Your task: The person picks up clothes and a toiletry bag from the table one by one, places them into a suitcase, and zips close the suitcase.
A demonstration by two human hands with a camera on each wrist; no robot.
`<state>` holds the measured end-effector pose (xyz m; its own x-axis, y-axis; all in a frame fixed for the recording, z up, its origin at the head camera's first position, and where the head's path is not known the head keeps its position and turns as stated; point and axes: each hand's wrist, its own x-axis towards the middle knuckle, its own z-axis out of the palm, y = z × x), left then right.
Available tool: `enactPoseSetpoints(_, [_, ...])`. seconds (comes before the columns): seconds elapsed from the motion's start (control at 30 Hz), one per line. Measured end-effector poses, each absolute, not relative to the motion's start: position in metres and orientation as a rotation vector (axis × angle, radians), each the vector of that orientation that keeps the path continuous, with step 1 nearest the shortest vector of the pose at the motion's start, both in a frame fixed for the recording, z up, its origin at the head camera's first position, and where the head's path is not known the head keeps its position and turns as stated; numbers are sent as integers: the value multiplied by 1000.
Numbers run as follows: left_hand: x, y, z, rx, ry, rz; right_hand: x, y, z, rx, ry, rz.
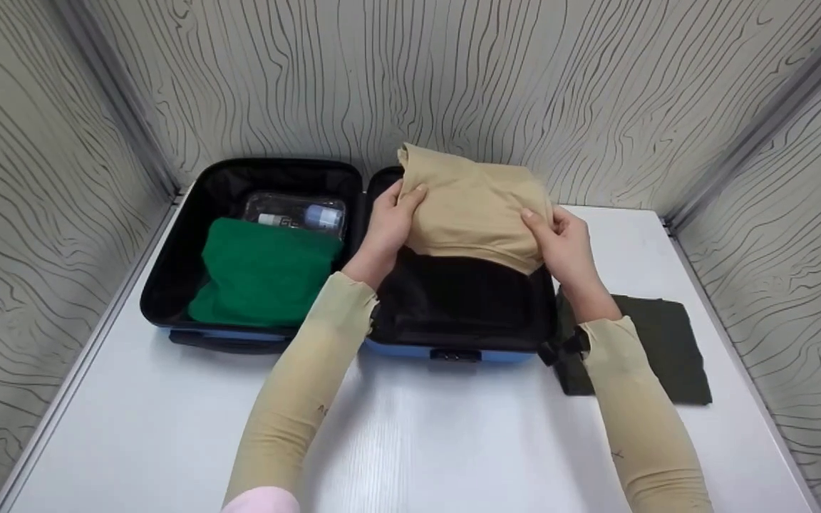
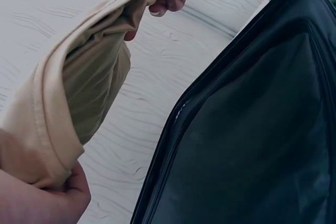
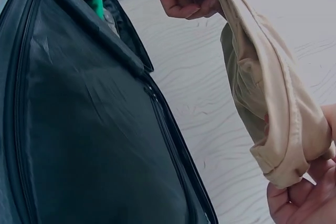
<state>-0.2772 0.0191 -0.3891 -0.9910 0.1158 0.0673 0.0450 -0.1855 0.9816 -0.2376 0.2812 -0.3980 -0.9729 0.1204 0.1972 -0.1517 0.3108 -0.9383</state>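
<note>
The left hand (image 1: 388,226) and the right hand (image 1: 569,246) hold a tan folded piece of clothing (image 1: 478,210) up in the air, one at each side. The fingers of both hands pinch it, with the thumbs on top. It is over the back part of the right half of an open suitcase (image 1: 460,299). In the wrist views, its edge gapes and you can see inside the fold.

The suitcase is black inside and blue outside, and it lies on a white worktop (image 1: 425,434). In its left half there is a bright green cloth (image 1: 268,271). Just behind that is a see-through pouch (image 1: 275,203) with a blue and white bottle (image 1: 323,216) in it. A dark green folded cloth (image 1: 660,342) lies on the worktop, right of the suitcase, partly behind the right arm.
</note>
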Motion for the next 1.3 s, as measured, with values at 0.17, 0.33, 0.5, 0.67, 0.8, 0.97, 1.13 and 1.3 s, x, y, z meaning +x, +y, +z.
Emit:
enactPoseSetpoints(0.17, [-276, 2, -389, 193, 1988, 2381, -241, 267, -402, 67, -2303, 1825])
enactPoseSetpoints(0.33, [-274, -17, -392, 186, 1979, 2387, -241, 252, -405, 137, -2274, 1890])
enactPoseSetpoints(0.5, [-270, -38, -397, 181, 1984, 2376, -239, 239, -410, 188, -2298, 1940])
enactPoseSetpoints(0.67, [-266, -60, -397, 171, 2021, 2312, -242, 223, -413, 236, -2333, 1940])
enactPoseSetpoints(0.8, [-267, -79, -395, 135, 2083, 2268, -249, 208, -411, 288, -2339, 1941])
enactPoseSetpoints(0.97, [-270, -101, -389, 118, 2133, 2239, -258, 189, -405, 339, -2330, 1954])
enactPoseSetpoints(1.13, [-271, -122, -385, 108, 2163, 2270, -262, 167, -403, 370, -2311, 2017])
enactPoseSetpoints(1.3, [-271, -145, -386, 75, 2253, 2312, -261, 142, -405, 418, -2348, 2017])
